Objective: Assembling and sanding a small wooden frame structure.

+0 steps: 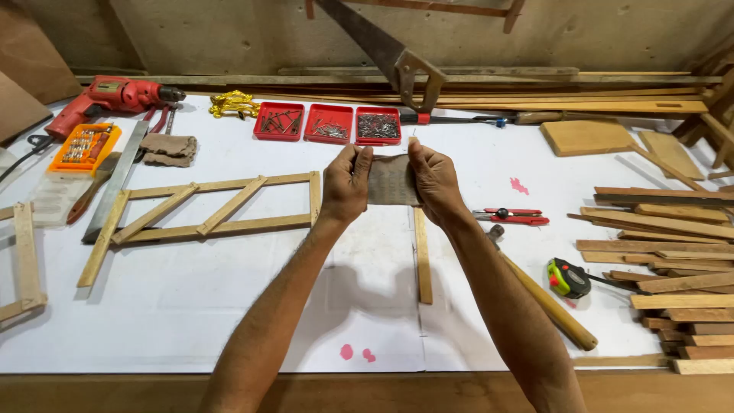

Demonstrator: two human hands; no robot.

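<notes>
A small rectangular sheet of grey-brown sandpaper is held stretched between both hands above the white-covered workbench. The left hand is closed on the sheet's left edge, thumb and fingers pinched; the right hand is closed on the right edge in the same manner. The sheet is kept clear of the bench, just in front of three red plastic trays of nails and screws.

Directly beneath the hands a thin pale wooden strip is laid lengthwise towards the viewer. To the left, a light wooden lattice frame of two rails with slanted crosspieces is laid flat. A wooden-handled hammer is lying just beside the right forearm, with a red-handled cutter and a green and black tape measure near it. A stack of brown wooden offcuts is piled at the right edge.

Risks are judged as follows. The sheet is gripped only at its edges, so a tear is likely if it is pulled too taut. The hammer handle is close enough to the right elbow to be knocked and rolled off the front edge. The open trays could be caught by the knuckles and their contents spilled if the hands are pushed forward. The loose strip could be shifted by a dropped wrist.
</notes>
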